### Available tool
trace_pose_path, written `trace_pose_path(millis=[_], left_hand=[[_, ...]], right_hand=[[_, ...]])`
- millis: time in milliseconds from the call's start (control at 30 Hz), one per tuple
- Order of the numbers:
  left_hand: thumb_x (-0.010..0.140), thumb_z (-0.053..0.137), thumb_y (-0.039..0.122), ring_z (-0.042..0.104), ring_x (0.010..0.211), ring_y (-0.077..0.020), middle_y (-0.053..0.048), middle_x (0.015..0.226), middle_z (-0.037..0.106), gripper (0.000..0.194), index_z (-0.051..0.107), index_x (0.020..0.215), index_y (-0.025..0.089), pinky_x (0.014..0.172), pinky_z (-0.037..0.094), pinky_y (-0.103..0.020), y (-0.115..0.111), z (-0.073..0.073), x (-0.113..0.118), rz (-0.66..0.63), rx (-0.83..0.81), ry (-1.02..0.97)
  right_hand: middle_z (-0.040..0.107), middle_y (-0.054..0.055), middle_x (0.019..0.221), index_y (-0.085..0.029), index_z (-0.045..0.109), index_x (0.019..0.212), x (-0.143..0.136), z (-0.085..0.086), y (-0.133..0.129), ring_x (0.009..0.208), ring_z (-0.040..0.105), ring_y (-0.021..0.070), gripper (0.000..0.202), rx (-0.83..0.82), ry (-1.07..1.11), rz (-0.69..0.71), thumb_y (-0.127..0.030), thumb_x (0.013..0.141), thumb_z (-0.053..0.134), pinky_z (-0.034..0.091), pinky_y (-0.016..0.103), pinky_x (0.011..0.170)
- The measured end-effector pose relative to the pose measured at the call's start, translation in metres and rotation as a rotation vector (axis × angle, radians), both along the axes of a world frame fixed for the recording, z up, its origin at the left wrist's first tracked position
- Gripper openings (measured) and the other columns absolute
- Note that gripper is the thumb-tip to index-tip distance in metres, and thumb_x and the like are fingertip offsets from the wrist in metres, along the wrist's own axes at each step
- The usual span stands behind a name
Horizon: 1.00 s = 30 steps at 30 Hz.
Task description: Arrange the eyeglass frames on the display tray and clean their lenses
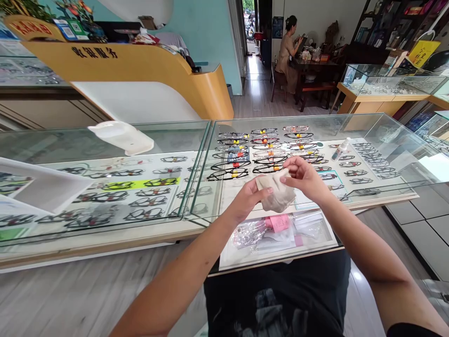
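Note:
A crumpled beige cloth (278, 193) is between my two hands, above the glass counter's front edge. My left hand (249, 197) pinches its left side between thumb and fingers. On the upper right side, my right hand (303, 178) grips the cloth with bent fingers. Whether anything is wrapped inside the cloth cannot be seen. Just beyond my hands, rows of eyeglasses (268, 159) with small yellow and red tags lie on the counter. Below the cloth, an open drawer (224, 262) holds clear plastic bags (249, 234) and a pink packet (278, 223).
A small spray bottle (340, 150) stands right of the eyeglasses. Leftward, a white plastic holder (121, 136) and a white open box (66, 194) sit on another glass display case (168, 133). Behind is a wooden service desk (140, 65). A person (288, 56) sits at a far table.

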<state>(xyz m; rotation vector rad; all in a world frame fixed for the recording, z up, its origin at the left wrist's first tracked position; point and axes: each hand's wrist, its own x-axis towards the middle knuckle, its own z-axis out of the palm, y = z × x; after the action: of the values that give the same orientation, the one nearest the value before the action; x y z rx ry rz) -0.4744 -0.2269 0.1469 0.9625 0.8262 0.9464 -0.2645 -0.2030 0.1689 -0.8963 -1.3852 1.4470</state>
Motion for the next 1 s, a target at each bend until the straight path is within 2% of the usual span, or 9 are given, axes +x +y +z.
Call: trace_pose_path(millis=[133,233,400,500,600,667,767,900,1000], left_hand=[[0.057,0.105,0.042,0.065,0.071,-0.0132,0.003,0.076,0.07,0.056,0.064,0.085,0.018,0.069,0.052,-0.025,-0.001,0.0,0.002,0.059,-0.035,0.009],[0.051,0.107,0.042,0.066,0.068,-0.0126,0.004,0.076,0.071,0.062,0.06,0.086,0.02,0.067,0.053,-0.024,0.0,0.0,0.003,0.157,-0.086,-0.005],[0.051,0.104,0.036,0.068,0.068,-0.0142,0.004,0.077,0.071,0.065,0.058,0.095,0.023,0.062,0.051,-0.023,0.008,-0.007,0.0,0.332,-0.133,0.04],[0.06,0.096,0.033,0.065,0.067,-0.0146,0.005,0.078,0.069,0.056,0.059,0.101,0.024,0.061,0.048,-0.024,0.012,-0.015,-0.003,0.413,-0.077,0.195],[0.07,0.086,0.028,0.064,0.072,-0.0171,0.003,0.081,0.068,0.044,0.062,0.106,0.024,0.066,0.047,-0.026,0.014,-0.021,-0.006,0.449,0.078,0.37],[0.074,0.08,0.023,0.065,0.079,-0.0197,0.0,0.089,0.069,0.038,0.063,0.108,0.024,0.074,0.049,-0.029,0.014,-0.023,-0.008,0.441,0.181,0.463],[0.077,0.075,0.016,0.069,0.103,-0.0268,-0.006,0.108,0.072,0.038,0.064,0.113,0.025,0.089,0.049,-0.034,0.013,-0.022,-0.01,0.408,0.269,0.595],[0.083,0.071,0.015,0.065,0.127,-0.0353,-0.01,0.124,0.073,0.038,0.064,0.119,0.027,0.1,0.047,-0.041,0.007,-0.016,-0.011,0.362,0.372,0.789],[0.087,0.068,0.016,0.067,0.119,-0.035,-0.01,0.127,0.073,0.033,0.065,0.118,0.027,0.1,0.047,-0.043,0.005,-0.015,-0.012,0.369,0.482,0.921]], right_hand=[[0.063,-0.005,0.087,-0.025,0.059,0.103,-0.003,-0.005,0.001,0.072,0.056,0.0101,0.052,0.014,-0.075,0.013,-0.038,0.067,0.094,0.046,0.025,0.067],[0.065,-0.003,0.086,-0.024,0.059,0.101,0.005,-0.005,0.01,0.067,0.055,0.0113,0.042,0.045,-0.127,-0.065,-0.042,0.073,0.085,0.042,0.026,0.06],[0.063,-0.001,0.079,-0.024,0.062,0.089,0.042,0.002,0.031,0.069,0.052,0.0158,0.015,0.2,-0.459,-0.555,-0.038,0.086,0.065,0.045,0.032,0.07],[0.07,0.003,0.087,-0.021,0.069,0.098,0.063,0.004,0.039,0.069,0.052,0.0172,0.018,0.186,-0.693,-0.719,-0.033,0.092,0.056,0.044,0.033,0.074],[0.078,0.008,0.097,-0.02,0.076,0.116,0.071,0.0,0.044,0.075,0.06,0.0218,0.034,0.113,-0.923,-0.687,-0.028,0.096,0.05,0.045,0.035,0.075],[0.081,0.011,0.107,-0.02,0.076,0.13,0.069,-0.005,0.048,0.09,0.067,0.027,0.043,0.071,-1.087,-0.633,-0.024,0.097,0.048,0.047,0.037,0.081],[0.081,0.014,0.119,-0.022,0.073,0.142,0.062,-0.012,0.052,0.111,0.07,0.0322,0.051,0.032,-1.271,-0.55,-0.02,0.099,0.046,0.049,0.039,0.09],[0.08,0.016,0.126,-0.022,0.074,0.139,0.056,-0.013,0.054,0.114,0.072,0.0344,0.048,0.014,-1.374,-0.496,-0.025,0.104,0.043,0.052,0.04,0.089],[0.081,0.02,0.12,-0.021,0.079,0.129,0.053,-0.009,0.051,0.108,0.073,0.0366,0.046,0.001,-1.424,-0.506,-0.028,0.105,0.04,0.052,0.042,0.086]])
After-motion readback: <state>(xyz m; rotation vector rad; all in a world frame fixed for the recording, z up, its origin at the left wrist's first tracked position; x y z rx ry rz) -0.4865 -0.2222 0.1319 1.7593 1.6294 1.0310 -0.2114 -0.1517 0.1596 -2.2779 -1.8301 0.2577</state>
